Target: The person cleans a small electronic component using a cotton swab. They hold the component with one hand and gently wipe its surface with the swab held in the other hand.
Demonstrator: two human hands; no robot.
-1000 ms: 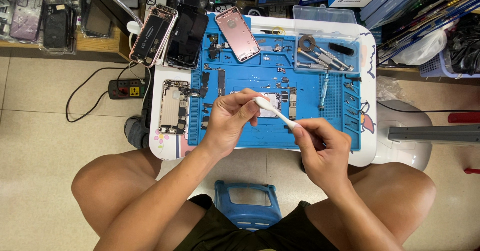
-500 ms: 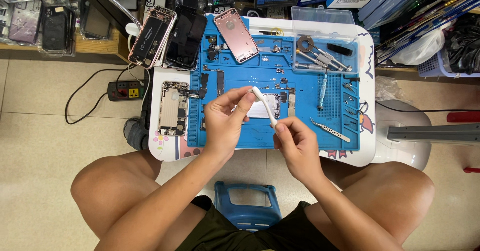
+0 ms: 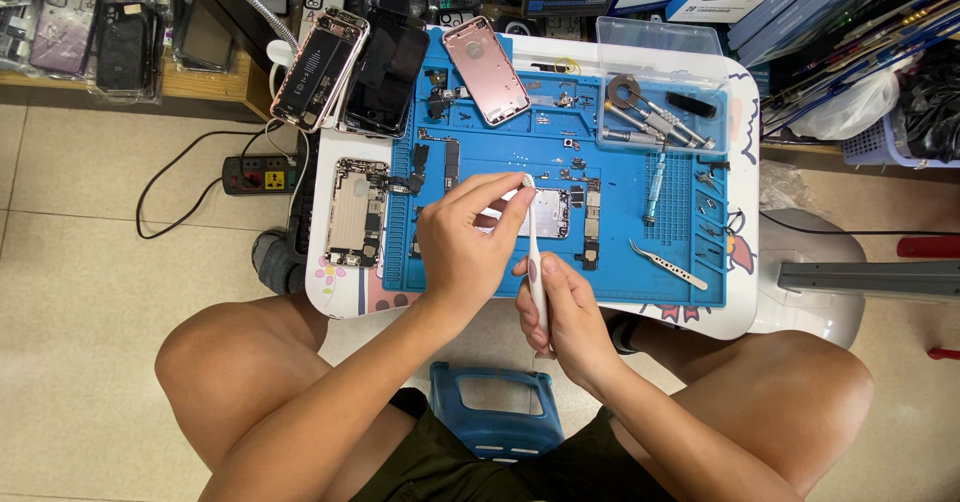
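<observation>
Above the blue work mat [image 3: 620, 262], the right hand [image 3: 565, 307] is closed around one white toothbrush [image 3: 534, 262], held upright, and the left hand [image 3: 465, 247] pinches its bristle head with thumb and forefinger. On the mat lie one pink phone back [image 3: 487, 70], one pair of tweezers [image 3: 668, 264] and many small parts. Beside the mat I count three opened phones: one silver phone frame [image 3: 350, 212] and two others [image 3: 350, 70] above it.

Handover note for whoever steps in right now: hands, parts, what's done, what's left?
Right hand: grip on a white brush, head up.
Left hand: fingertips at the brush head, over the small metal plate on the blue mat.
Done: phone stripped, opened chassis left of mat, pink back shell on top.
Left: parts loose on mat; tweezers unused.
</observation>
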